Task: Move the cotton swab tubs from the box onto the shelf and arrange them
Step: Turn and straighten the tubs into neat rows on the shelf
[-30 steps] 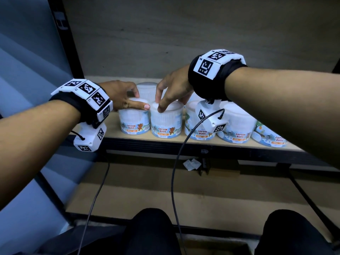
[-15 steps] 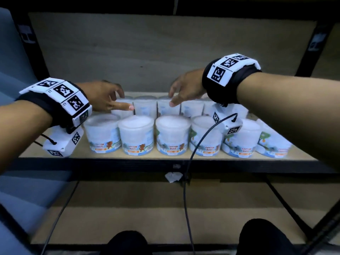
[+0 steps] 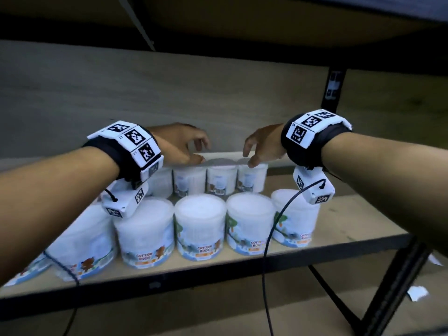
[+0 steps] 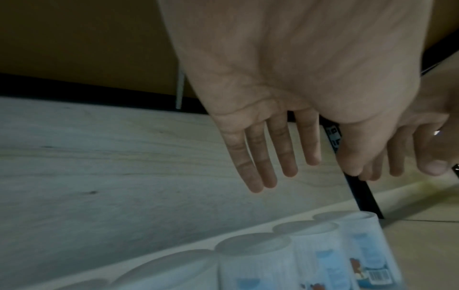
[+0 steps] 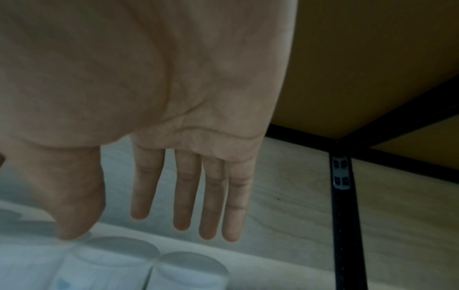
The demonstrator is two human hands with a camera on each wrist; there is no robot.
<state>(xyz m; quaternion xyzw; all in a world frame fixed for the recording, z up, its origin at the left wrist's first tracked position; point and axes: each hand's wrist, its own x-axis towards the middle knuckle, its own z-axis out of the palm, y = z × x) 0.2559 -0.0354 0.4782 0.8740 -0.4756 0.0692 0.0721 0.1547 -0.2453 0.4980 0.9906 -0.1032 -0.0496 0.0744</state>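
Two rows of white cotton swab tubs stand on the wooden shelf [image 3: 339, 226]: a front row [image 3: 200, 226] with bear labels and a back row [image 3: 221, 178] against the rear panel. My left hand [image 3: 194, 151] hovers over the left end of the back row, fingers relaxed, and holds nothing. My right hand [image 3: 254, 151] is over the right end, its thumb tip at a lid. In the left wrist view the left hand [image 4: 308, 149] shows straight fingers above the tubs [image 4: 255, 261]. The right wrist view has the right hand [image 5: 139, 206] spread above two lids [image 5: 116, 253].
A black upright post [image 3: 332, 90] stands at the back right, and the upper shelf [image 3: 242, 20] hangs low overhead. To the right of the tubs the shelf board is bare. Camera cables [image 3: 266, 251] hang across the front edge. A paper scrap [image 3: 418, 293] lies on the floor.
Both hands have left the front-row lids and reached deeper, now over the back row and a little further apart. The head view has moved closer and lower.
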